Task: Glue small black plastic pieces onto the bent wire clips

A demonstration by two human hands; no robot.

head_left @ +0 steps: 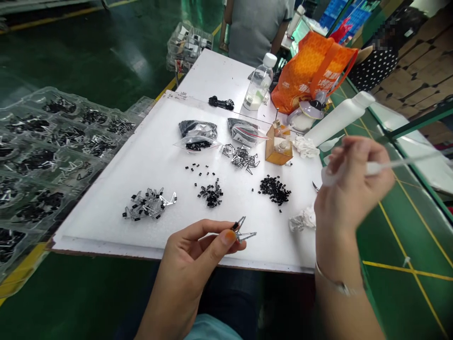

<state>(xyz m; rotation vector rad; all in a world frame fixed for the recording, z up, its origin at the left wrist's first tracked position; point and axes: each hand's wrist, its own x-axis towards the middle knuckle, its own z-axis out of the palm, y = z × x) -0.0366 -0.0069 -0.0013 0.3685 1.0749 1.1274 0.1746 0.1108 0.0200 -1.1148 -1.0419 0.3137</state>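
My left hand (198,255) pinches a small black part with bent metal legs (242,230) between thumb and fingers, near the front edge of the white foam board (148,156). My right hand (348,189) is raised to the right of the board, closed around a thin white plastic dropper (375,167) that points right. On the board lie a heap of finished legged parts (150,204), a small pile of black pieces (211,193), another black pile (275,189) and loose metal clips (242,157).
Two zip bags of parts (198,134) lie further back, beside a small wooden box (279,146), a clear bottle (260,85), a white bottle on its side (339,118) and an orange bag (314,66). Clear trays of parts (46,151) sit left. A person (255,26) stands beyond the table.
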